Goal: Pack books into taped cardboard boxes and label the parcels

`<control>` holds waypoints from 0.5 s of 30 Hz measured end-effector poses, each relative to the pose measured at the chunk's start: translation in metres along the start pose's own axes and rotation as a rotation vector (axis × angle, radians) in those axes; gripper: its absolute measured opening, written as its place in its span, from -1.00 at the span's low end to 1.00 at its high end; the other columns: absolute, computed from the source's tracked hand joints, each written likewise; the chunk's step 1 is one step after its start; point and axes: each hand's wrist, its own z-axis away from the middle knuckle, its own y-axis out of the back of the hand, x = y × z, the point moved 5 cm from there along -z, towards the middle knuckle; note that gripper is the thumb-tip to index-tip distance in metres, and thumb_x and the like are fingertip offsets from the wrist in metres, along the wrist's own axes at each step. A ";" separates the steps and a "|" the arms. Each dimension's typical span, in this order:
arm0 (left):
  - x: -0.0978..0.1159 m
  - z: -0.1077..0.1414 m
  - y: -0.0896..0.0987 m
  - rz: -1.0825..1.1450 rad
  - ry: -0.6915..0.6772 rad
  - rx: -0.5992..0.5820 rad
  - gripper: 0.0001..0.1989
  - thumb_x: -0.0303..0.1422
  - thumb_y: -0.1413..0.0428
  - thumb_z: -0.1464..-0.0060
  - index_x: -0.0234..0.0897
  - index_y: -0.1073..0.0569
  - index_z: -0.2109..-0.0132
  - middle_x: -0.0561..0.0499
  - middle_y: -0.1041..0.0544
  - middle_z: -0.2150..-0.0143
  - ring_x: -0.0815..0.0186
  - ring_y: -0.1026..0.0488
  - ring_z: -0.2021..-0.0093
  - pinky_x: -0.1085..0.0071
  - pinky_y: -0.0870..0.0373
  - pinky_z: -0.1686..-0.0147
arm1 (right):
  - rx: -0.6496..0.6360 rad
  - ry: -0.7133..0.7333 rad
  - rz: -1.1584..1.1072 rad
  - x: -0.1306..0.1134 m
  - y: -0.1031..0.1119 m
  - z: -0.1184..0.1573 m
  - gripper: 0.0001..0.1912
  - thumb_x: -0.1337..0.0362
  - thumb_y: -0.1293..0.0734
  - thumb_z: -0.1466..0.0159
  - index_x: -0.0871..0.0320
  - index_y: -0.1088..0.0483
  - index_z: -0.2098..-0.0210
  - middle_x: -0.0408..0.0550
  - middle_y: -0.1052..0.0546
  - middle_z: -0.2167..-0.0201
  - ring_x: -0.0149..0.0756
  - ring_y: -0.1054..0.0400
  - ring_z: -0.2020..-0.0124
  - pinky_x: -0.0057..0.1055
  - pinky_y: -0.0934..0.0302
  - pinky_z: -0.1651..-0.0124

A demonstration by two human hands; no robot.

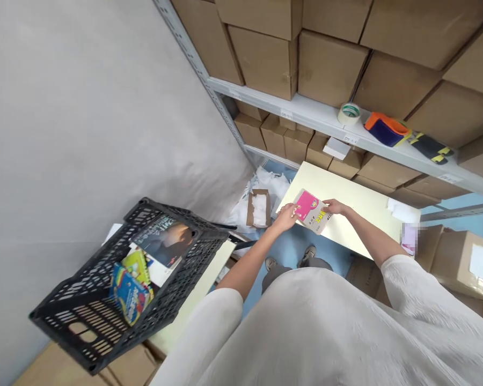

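A book with a pink and beige cover [312,212] is held over the near edge of the pale table [346,195]. My left hand [286,217] grips its left edge, fingers closed on it. On its right edge is my right hand [334,207], also closed on the book. The book's cover faces up, with yellow and dark lettering on the beige part.
A black plastic crate [177,284] at the left holds a dark book and colourful packages. Steel shelving [265,104] with cardboard boxes stands ahead, bearing a tape roll [349,113]. A small open box [258,208] lies left of the table; cartons [459,260] stand right.
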 end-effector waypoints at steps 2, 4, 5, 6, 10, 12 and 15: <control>0.003 -0.012 -0.005 -0.026 0.016 -0.038 -0.47 -0.36 -0.07 -0.34 -0.20 -0.46 -0.41 -0.18 -0.43 -0.47 0.02 -0.35 -0.47 0.02 -0.32 -0.45 | 0.150 0.000 0.111 0.006 0.015 -0.010 -0.69 0.30 -0.59 -0.09 0.15 -0.68 0.15 0.03 -0.73 0.23 0.00 -0.64 0.11 -0.06 -0.50 -0.15; 0.004 -0.025 -0.008 -0.049 0.024 -0.066 -0.47 -0.34 -0.06 -0.35 -0.19 -0.45 -0.41 -0.19 -0.43 -0.47 -0.02 -0.35 -0.46 -0.02 -0.32 -0.45 | 0.267 0.000 0.145 0.010 0.022 -0.019 -0.64 0.34 -0.52 -0.14 0.15 -0.67 0.04 0.11 -0.71 0.06 0.06 -0.59 -0.07 -0.02 -0.39 -0.31; 0.004 -0.031 -0.010 -0.060 0.024 -0.082 -0.47 -0.33 -0.06 -0.36 -0.19 -0.45 -0.42 -0.19 -0.42 -0.48 -0.03 -0.36 -0.46 -0.03 -0.32 -0.45 | 0.322 0.017 0.149 0.011 0.024 -0.023 -0.58 0.36 -0.48 -0.17 0.17 -0.65 -0.04 0.16 -0.68 -0.07 0.07 -0.54 -0.17 -0.03 -0.33 -0.38; 0.003 -0.037 -0.012 -0.071 0.022 -0.102 -0.47 -0.32 -0.06 -0.36 -0.20 -0.44 -0.42 -0.20 -0.42 -0.48 -0.04 -0.36 -0.46 -0.03 -0.32 -0.45 | 0.384 0.047 0.162 0.012 0.026 -0.024 -0.53 0.37 -0.44 -0.20 0.19 -0.62 -0.12 0.20 -0.62 -0.18 0.08 -0.49 -0.25 -0.05 -0.28 -0.43; -0.001 -0.062 -0.021 -0.124 -0.004 -0.205 -0.45 -0.33 -0.04 -0.37 -0.23 -0.41 -0.45 -0.22 -0.39 -0.50 -0.02 -0.34 -0.48 0.02 -0.30 -0.46 | 0.496 0.128 0.235 0.017 0.013 -0.018 -0.54 0.39 -0.35 -0.29 0.21 -0.57 -0.17 0.24 -0.52 -0.32 0.06 -0.41 -0.34 -0.13 -0.24 -0.46; -0.003 -0.077 -0.025 -0.150 -0.031 -0.254 -0.45 -0.32 -0.04 -0.38 -0.21 -0.41 -0.45 -0.21 -0.39 -0.51 -0.03 -0.32 -0.49 0.02 -0.28 -0.47 | 0.428 0.082 0.234 0.024 -0.003 -0.012 -0.68 0.38 -0.34 -0.33 0.15 -0.60 -0.04 0.17 -0.63 -0.16 0.04 -0.51 -0.21 -0.12 -0.33 -0.35; -0.005 -0.103 -0.030 -0.201 -0.076 -0.320 -0.45 -0.32 -0.07 -0.36 -0.17 -0.41 -0.44 -0.18 -0.38 -0.51 -0.01 -0.30 -0.50 0.04 -0.25 -0.48 | 0.344 0.030 0.177 0.034 -0.031 -0.003 -0.84 0.37 -0.38 -0.33 0.10 -0.58 0.13 0.05 -0.71 0.10 -0.06 -0.59 0.02 -0.19 -0.42 -0.18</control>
